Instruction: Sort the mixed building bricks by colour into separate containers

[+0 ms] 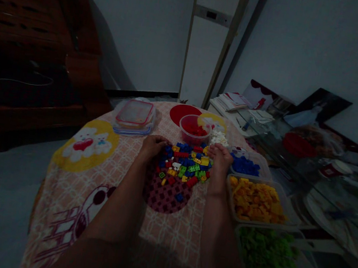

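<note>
Beside the right hand (221,156) lie bricks (194,168), any lettering illegible.

A patterned cloth-covered table (124,162) bears mixed bricks (193,169), brick-filled tubs (261,224), stacked containers (134,116).

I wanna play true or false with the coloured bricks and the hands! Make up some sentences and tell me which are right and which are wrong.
1. The left hand and the right hand are on opposite sides of the mixed bricks. True.
2. The mixed bricks are all one colour. False: there are red, blue, yellow, green and white ones.
3. Red pieces are in a round bowl. True.
4. The round bowl is nearer the person than the mixed bricks. False: it is farther away.
5. Yellow pieces and green pieces are in separate tubs. True.
</note>
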The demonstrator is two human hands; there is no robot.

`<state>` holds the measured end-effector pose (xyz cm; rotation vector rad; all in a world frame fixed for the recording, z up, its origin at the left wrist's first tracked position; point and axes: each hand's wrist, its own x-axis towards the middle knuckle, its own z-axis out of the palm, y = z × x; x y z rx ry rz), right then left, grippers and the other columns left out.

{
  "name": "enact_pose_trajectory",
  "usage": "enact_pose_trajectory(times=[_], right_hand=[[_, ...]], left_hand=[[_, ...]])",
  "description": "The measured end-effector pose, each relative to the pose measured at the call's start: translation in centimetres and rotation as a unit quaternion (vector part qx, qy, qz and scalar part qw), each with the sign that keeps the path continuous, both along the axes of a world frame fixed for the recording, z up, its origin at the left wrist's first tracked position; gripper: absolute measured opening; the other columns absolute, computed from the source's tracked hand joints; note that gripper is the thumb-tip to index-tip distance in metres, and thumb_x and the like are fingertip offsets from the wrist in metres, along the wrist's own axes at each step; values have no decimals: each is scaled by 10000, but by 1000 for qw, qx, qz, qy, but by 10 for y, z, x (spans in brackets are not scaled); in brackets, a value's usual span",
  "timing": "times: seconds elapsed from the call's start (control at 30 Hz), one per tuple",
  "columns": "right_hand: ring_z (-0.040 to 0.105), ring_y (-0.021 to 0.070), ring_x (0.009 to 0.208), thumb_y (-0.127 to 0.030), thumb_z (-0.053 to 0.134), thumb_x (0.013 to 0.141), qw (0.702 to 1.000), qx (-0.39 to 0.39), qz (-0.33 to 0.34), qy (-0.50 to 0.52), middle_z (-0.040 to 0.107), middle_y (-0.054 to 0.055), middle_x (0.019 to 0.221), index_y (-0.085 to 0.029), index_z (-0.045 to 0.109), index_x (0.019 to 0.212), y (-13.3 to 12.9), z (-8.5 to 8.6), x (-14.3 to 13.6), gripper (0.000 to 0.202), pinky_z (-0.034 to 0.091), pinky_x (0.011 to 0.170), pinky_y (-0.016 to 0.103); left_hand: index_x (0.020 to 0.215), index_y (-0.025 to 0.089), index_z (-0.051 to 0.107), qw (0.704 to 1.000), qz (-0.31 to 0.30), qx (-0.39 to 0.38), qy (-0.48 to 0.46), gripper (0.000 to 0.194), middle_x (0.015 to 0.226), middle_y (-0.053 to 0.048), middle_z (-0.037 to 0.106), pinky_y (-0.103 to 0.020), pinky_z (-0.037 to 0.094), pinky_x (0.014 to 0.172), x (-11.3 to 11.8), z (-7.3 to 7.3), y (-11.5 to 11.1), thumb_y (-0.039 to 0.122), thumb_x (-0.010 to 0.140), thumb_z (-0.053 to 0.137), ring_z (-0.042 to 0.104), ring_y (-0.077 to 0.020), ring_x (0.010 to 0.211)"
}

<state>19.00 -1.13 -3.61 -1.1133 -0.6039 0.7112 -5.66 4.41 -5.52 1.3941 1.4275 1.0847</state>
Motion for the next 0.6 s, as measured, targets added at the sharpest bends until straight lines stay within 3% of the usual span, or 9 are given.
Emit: enact_pose_trajectory(times=[0.17, 0.3, 0.43, 0.6], right_hand=[[620, 125, 457, -288, 609, 676, 998, -8, 53, -42, 691, -15, 594, -162, 675, 845, -8, 10, -25, 221, 494, 452, 215], [617, 117, 464, -321, 612, 716, 991, -18, 95, -94, 691, -19, 604, -173, 681, 846, -12, 13, -44, 210, 478, 452, 203], [611, 109, 477, -351, 628, 751, 977, -20, 149, -149, 691, -26, 627, -187, 702, 854, -15, 11, -57, 208, 475, 465, 200], [594, 110, 490, -320, 657, 738, 966, -14, 179, -188, 668, -45, 619, -199, 731, 869, -17, 10, -67, 193, 471, 481, 207]], left_hand=[[921, 159, 779, 998, 6, 42, -51, 332, 866, -75, 782, -289, 538, 697, 6, 13, -5, 392, 689, 731, 688, -195, 752], [976, 145, 768, 989, -51, 62, -121, 413, 896, -92, 779, -295, 535, 704, 11, 27, -11, 424, 671, 750, 689, -198, 767], [1056, 141, 762, 984, -112, 55, -127, 511, 893, -95, 779, -274, 501, 645, 15, 37, -15, 466, 661, 769, 672, -187, 722], [1186, 124, 727, 976, -177, 43, -121, 622, 724, -26, 719, -231, 412, 548, 22, 43, -20, 427, 648, 794, 580, -126, 570]])
